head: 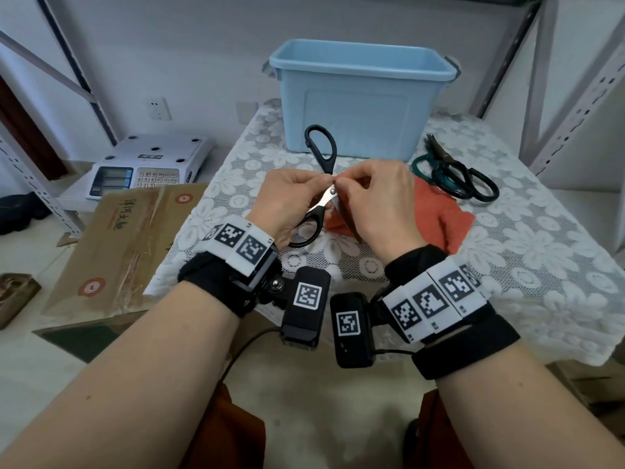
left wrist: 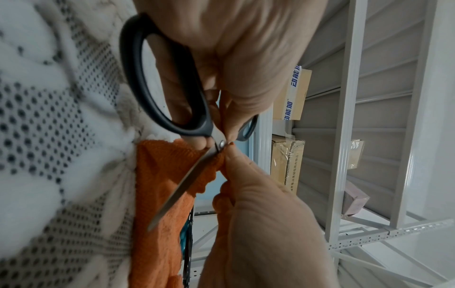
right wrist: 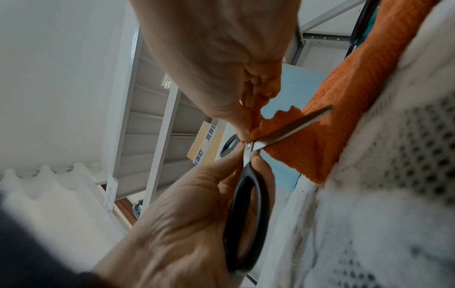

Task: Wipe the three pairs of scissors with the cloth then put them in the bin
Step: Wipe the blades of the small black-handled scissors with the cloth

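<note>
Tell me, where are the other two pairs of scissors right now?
In the head view, the two other pairs of scissors lie overlapping on the table's right side, beside the orange cloth and the blue bin.

Lace-covered table (head: 507,265) under bin (head: 358,103), cloth (head: 439,214)

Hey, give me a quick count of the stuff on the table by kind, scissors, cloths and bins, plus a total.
Scissors: 3, the black pair held in the left hand, and two pairs lying crossed at the right, a green-handled pair and a black-handled pair
Cloths: 1, the orange cloth pinched by the right hand
Bins: 1, the blue bin
Total: 5
</note>
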